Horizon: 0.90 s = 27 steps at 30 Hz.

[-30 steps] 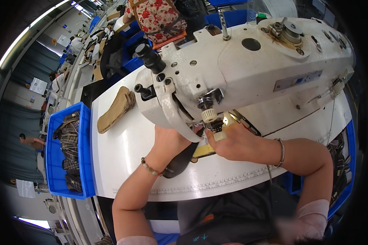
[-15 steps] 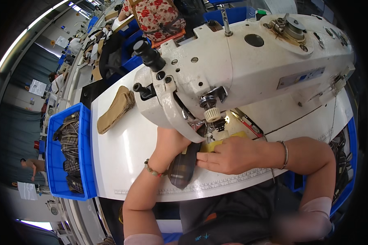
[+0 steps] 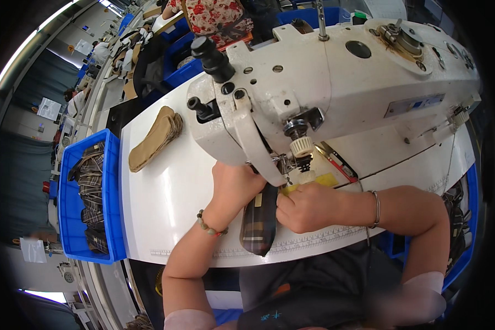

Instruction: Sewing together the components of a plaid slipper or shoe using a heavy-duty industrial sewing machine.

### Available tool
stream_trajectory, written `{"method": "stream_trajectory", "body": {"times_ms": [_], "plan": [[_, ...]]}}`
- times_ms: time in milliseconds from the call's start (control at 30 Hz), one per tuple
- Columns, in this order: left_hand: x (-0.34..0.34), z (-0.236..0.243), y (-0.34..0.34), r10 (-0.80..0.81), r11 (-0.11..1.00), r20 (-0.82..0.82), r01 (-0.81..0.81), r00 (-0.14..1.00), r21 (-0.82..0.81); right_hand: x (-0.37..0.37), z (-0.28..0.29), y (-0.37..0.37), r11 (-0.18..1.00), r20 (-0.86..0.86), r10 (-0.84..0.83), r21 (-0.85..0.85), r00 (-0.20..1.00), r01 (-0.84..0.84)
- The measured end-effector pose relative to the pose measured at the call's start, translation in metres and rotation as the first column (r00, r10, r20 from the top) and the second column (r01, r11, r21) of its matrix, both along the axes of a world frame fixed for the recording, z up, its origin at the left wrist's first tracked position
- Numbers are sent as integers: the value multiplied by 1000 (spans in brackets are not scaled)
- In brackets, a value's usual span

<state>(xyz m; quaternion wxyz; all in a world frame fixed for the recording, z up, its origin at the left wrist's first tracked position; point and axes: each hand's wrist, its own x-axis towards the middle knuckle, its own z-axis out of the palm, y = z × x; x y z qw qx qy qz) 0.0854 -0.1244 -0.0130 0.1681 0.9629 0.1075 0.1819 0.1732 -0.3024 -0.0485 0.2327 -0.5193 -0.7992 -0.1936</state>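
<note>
A dark plaid fabric piece point(image 3: 258, 228) with a small pale tab lies lengthwise under the head of a white sewing machine point(image 3: 341, 82), its pointed near end toward me. My left hand point(image 3: 235, 186) is closed at the piece's left edge, close to the needle area; the machine's curved guard hides some of its fingertips. At the right edge, my right hand point(image 3: 308, 209) is closed with its fingers curled, gripping the fabric. Just beyond that hand, a yellow piece point(image 3: 327, 180) lies flat beside the presser foot. The needle itself is hard to make out.
Thread snips point(image 3: 338, 163) with red handles lie right of the needle area. Stacked tan sole-shaped pieces point(image 3: 155, 140) rest on the white table point(image 3: 170, 214). A blue bin point(image 3: 111, 198) of plaid pieces stands left; another blue bin point(image 3: 470, 220) is at right. Another person point(image 3: 217, 19) sits beyond.
In the picture, the fabric piece has shifted right and turned straighter toward me. My right hand's fingers have curled in more tightly. The whole view has also moved slightly.
</note>
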Motion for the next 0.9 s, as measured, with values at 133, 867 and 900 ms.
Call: {"method": "stream_trajectory", "body": {"times_ms": [133,867,900], "plan": [[-4,-4,2,-25,999,94,23,995,29,0,-4,-1,998,-12,24,67,1000,-23],[-35,-3,-38,-190,971,-13,190,982,148,-6,2,-13,995,-14,-64,-83,998,63],[-34,-1,-39,-212,967,-34,215,977,138,-6,2,-14,994,-22,-62,-94,998,60]]}}
